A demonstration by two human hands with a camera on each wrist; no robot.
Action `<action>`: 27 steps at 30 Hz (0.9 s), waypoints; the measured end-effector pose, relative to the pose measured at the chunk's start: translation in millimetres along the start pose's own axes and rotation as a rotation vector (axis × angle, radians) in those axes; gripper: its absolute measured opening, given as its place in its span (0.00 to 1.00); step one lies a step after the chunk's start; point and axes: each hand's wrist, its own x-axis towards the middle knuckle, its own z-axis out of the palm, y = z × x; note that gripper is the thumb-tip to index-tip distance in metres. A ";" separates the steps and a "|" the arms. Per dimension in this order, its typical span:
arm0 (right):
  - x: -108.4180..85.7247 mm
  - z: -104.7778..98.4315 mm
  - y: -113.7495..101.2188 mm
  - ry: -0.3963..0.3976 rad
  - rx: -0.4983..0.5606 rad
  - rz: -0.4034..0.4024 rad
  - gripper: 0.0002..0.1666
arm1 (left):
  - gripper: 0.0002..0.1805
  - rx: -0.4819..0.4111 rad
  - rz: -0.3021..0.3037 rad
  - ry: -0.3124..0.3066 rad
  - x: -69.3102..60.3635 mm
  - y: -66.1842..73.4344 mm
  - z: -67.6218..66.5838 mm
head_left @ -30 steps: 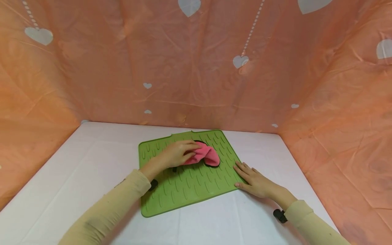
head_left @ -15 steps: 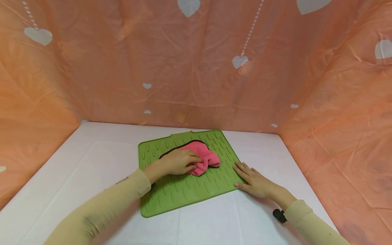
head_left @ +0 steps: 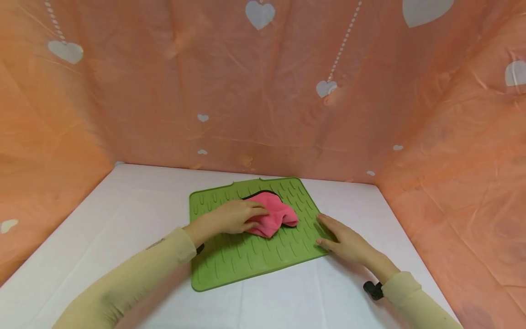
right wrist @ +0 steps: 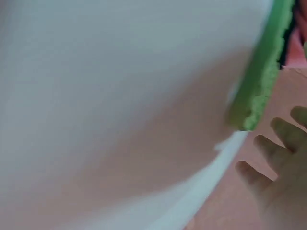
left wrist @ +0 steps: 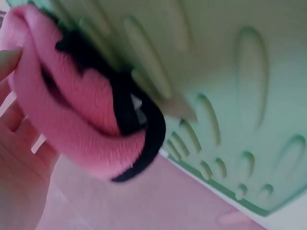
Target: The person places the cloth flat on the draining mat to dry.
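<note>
A bunched pink cloth (head_left: pixel 269 218) with black edging lies on the green ridged mat (head_left: pixel 256 262) in the head view. My left hand (head_left: pixel 235 216) grips the cloth from its left side. In the left wrist view the thumb is on one side of the folded cloth (left wrist: pixel 81 139), with fingers partly hidden behind it. At the mat's right edge is my right hand (head_left: pixel 349 240), thumb and fingers spread apart. Its fingers look extended beside the mat's edge (right wrist: pixel 263 79) in the right wrist view; whether they touch it I cannot tell.
The mat lies at an angle on a white-covered table (head_left: pixel 139 219). Orange fabric (head_left: pixel 230 91) with pale hearts hangs behind the table and along both sides. Each wrist carries a small black device, such as the black wrist camera (head_left: pixel 373 290) on the right.
My left hand has drawn the cloth slightly toward me, and the cloth has spread out. My right hand, flat on the mat's corner before, has lifted and arched. The head view has shifted slightly.
</note>
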 end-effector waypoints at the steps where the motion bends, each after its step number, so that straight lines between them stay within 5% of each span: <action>1: 2.3 -0.8 -1.9 0.039 0.015 -0.008 0.43 | 0.24 -0.012 -0.005 0.017 -2.1 -1.2 -1.7; 7: 23.1 0.8 -17.9 0.262 0.089 -0.122 0.26 | 0.20 -0.132 -0.058 0.118 -15.4 -7.6 -12.6; 10: 34.3 2.4 -32.2 0.295 0.147 -0.152 0.18 | 0.13 -0.197 -0.113 0.151 -20.9 -7.9 -18.1; 16: 59.1 10.7 -59.1 0.193 0.247 -0.195 0.13 | 0.05 -0.308 -0.153 0.198 -28.7 -8.5 -24.2; 21: 76.1 22.9 -72.6 0.082 0.325 -0.216 0.15 | 0.06 -0.360 -0.181 0.164 -31.0 -11.8 -20.4; 27: 86.0 30.2 -82.4 0.034 0.251 -0.196 0.19 | 0.09 -0.407 -0.207 0.136 -31.8 -15.8 -14.2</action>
